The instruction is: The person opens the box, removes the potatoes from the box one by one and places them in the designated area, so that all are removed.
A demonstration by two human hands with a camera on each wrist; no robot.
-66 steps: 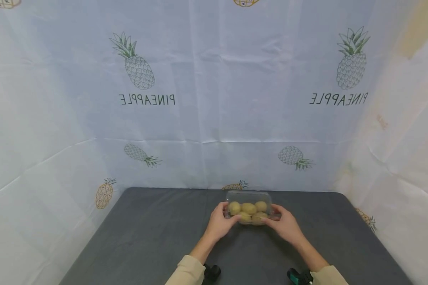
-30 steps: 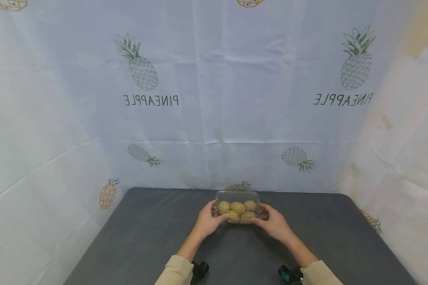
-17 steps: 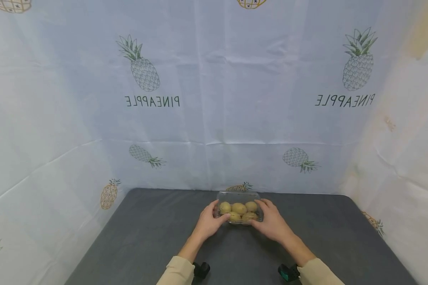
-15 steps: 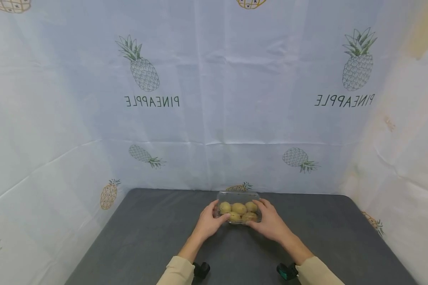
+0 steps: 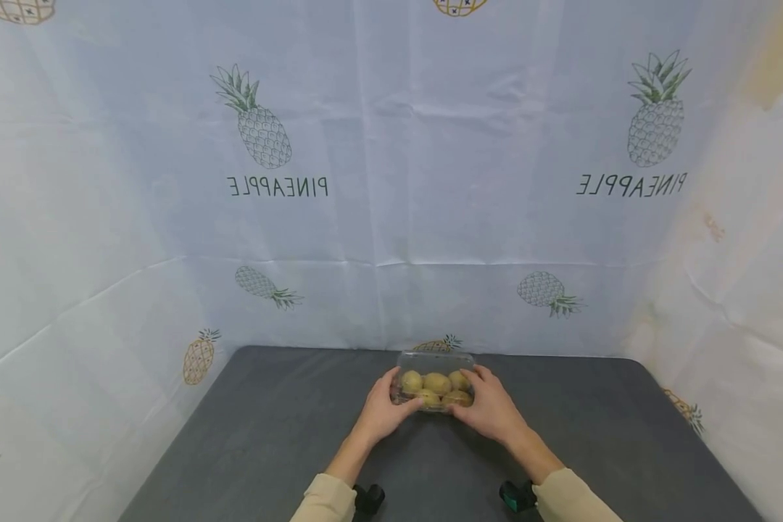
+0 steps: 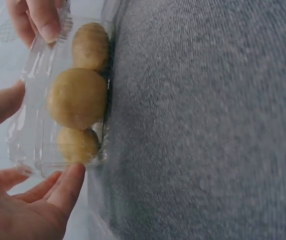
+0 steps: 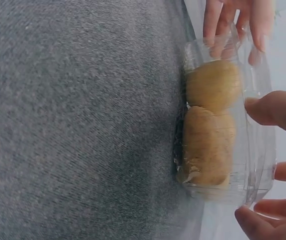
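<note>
A clear plastic box [image 5: 436, 358] of yellow-brown potatoes [image 5: 437, 383] sits at the far middle of the table. My left hand [image 5: 380, 415] grips its left end, thumb at the front and fingers around the side. From the right, my right hand [image 5: 492, 407] holds the other end, thumb near the front edge and fingers over the far side. In the left wrist view, the left fingertips [image 6: 73, 182] lie against the end wall. The right wrist view shows the right thumb [image 7: 268, 107] on the box's upper part, with potatoes [image 7: 208, 145] lying along the bottom.
The dark grey table [image 5: 267, 435] has rounded far corners. White cloth [image 5: 391, 217] printed with pineapples stands close behind and on both sides. A black camera [image 5: 368, 499] is strapped on my left wrist, another camera [image 5: 517, 496] on my right.
Both hands have shifted the box of potatoes to the left. After that, my right hand has moved its hold inward on the right end, while my left hand has kept its grip.
</note>
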